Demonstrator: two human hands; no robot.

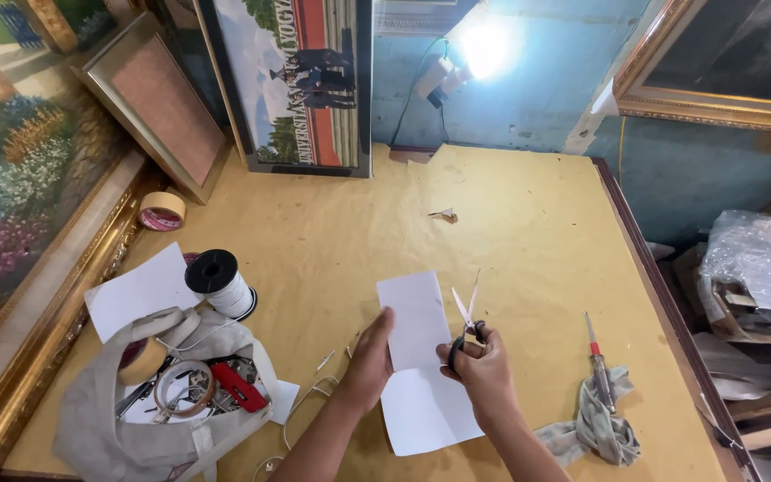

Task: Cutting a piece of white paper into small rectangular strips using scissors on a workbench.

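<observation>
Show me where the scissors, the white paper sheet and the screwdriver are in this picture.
scissors (466,308), head view, on the open blades above the right hand.
white paper sheet (414,321), head view, on its upper half.
screwdriver (598,361), head view, on its shaft over the grey cloth.

Single head-worn view, steeply down and forward over the near yellow table (528,232), toward the blue wall (528,98).
</observation>
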